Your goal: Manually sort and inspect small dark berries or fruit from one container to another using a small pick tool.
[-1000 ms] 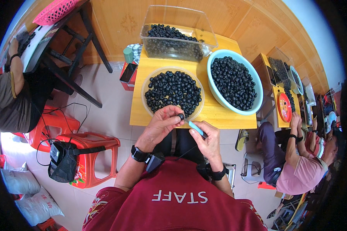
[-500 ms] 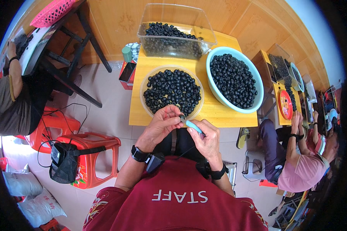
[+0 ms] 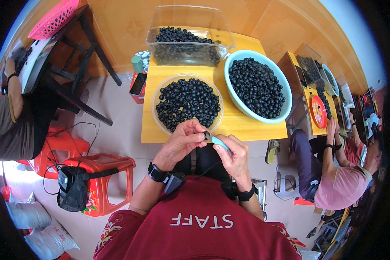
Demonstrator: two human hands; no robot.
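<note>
In front of the table's near edge, my left hand (image 3: 183, 139) pinches a small black round part (image 3: 206, 135) between thumb and fingertips. My right hand (image 3: 233, 157) is closed around a small tool with a light blue handle (image 3: 219, 142); its working end, close to the part, is too small to make out. Just beyond my hands, a clear round tray (image 3: 155, 123) holds many small black parts with holes. To its right a light blue basin (image 3: 287, 86) is heaped with the same parts. Behind, a clear rectangular bin (image 3: 190, 26) holds more of them.
The yellow table (image 3: 242, 132) stands against a wood-panelled wall. A phone (image 3: 138, 84) lies on a red box at its left. Red stools (image 3: 110, 167) with a black bag (image 3: 71, 188) are at left. People work at tables on both sides.
The table and its containers have shifted slightly left in view. Both hands keep their grips near each other; the blue-handled tool has tipped slightly and sits a little apart from the part.
</note>
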